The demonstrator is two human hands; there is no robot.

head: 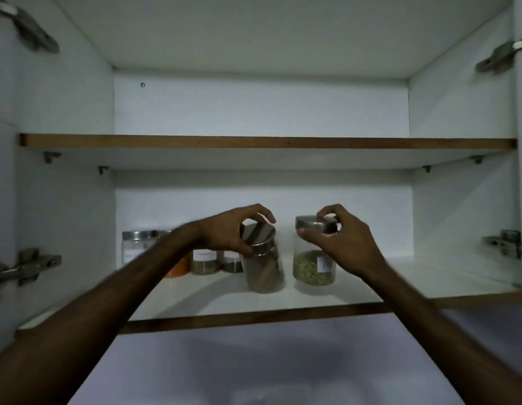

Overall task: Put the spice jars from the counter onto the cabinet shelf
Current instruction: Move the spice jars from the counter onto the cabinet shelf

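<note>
My left hand (224, 232) has its grip curled round the steel lid of the brown-spice jar (264, 261), thumb at the front rim and fingers over the back edge, clamped on it. That jar tilts, its lid leaning toward me and to the left, with its base on or just above the lower shelf (213, 299); I cannot tell which. My right hand (338, 244) pinches the steel lid of the green-spice jar (313, 266), thumb under the near rim, fingertips on top, closed on it. This jar looks upright on the shelf, a white label on its clear wall, green seeds filling the lower half.

The two jars are just beside each other with a narrow gap between them, near the front middle of the shelf.

Behind my left forearm, toward the back left, I see a row of other jars: a tall clear jar (137, 247) with a steel lid, an orange jar (177, 268) mostly hidden by my arm, and two small labelled jars (205, 263) of brownish powder. The upper shelf (253, 141) runs across above my hands. Metal hinges (25, 266) show on both side walls.
</note>
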